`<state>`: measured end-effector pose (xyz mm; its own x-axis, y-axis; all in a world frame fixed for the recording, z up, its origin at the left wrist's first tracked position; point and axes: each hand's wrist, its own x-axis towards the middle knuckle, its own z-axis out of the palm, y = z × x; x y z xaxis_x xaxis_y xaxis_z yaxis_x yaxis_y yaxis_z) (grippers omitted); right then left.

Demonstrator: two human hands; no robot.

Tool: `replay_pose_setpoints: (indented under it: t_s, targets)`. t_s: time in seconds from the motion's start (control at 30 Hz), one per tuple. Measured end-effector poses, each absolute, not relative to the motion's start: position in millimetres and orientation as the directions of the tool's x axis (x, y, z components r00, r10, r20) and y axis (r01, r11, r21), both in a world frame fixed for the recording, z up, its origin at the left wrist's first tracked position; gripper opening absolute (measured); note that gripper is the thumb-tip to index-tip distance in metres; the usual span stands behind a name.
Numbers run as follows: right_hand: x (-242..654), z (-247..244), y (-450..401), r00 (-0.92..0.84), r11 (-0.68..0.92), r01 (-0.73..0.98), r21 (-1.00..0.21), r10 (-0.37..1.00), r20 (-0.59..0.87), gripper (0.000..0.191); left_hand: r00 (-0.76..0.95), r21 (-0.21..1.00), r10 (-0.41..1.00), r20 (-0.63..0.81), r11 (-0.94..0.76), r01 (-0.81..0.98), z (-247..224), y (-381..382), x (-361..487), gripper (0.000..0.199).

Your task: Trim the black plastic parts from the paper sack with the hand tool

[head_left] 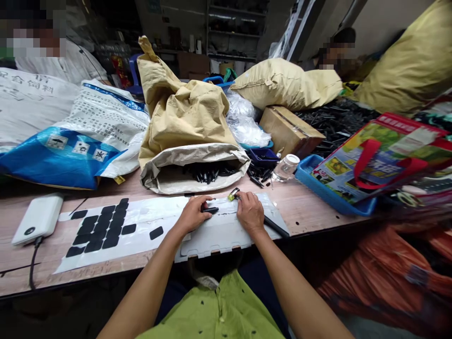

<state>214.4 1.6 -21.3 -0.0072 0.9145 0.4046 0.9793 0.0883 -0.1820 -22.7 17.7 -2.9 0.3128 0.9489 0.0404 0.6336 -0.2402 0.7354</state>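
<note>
At the front of the table, my left hand (193,214) is closed, with thumb and fingers pinching a short black pen-like piece (211,210). My right hand (250,213) wraps round a small hammer; its shiny, yellowish head (233,193) sticks out beyond the fingers, and its black handle (277,228) runs out below the palm. Both hands rest over a white board (212,241) with a notched front edge. Left of them, a pale sheet (141,212) carries several black rounded-square pads (106,222). Part of the hammer is hidden by my fingers.
Behind the board, an open tan sack (190,117) holds black pieces. A white power bank (39,219) with a cable lies left. To the right are a clear cup (285,167), a blue basket (335,193) with a colourful bag, and a cardboard box (289,129). Two people are behind.
</note>
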Motion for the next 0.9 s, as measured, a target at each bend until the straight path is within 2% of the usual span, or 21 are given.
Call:
replay_pose_setpoints:
  t_s: [0.13,0.4,0.6,0.67,0.8,0.9]
  targets:
    - [215,-22,2,-0.014,0.092,0.980,-0.174,0.913,0.408,0.026,0.284,0.748,0.955,0.087,-0.251,0.615,-15,16,-26,0.045]
    - [217,-23,3,-0.004,0.101,0.971,-0.215,0.912,0.411,0.028,0.289,0.730,0.950,0.116,-0.279,0.624,-19,20,-33,0.019]
    - [214,-11,0,-0.001,0.120,0.955,-0.270,0.915,0.403,0.029,0.271,0.748,0.958,0.098,-0.250,0.615,-22,21,-32,0.017]
    - [206,-3,-6,0.033,0.130,0.926,-0.356,0.908,0.417,0.031,0.272,0.750,0.957,0.098,-0.251,0.612,-22,21,-31,0.017]
    - [183,9,-20,0.077,0.181,0.744,-0.643,0.933,0.352,0.030,0.270,0.763,0.957,0.104,-0.251,0.596,-19,21,-31,0.016]
    - [168,10,-28,0.041,0.191,0.640,-0.744,0.959,0.282,0.030,0.265,0.773,0.959,0.096,-0.240,0.587,-19,20,-30,0.017]
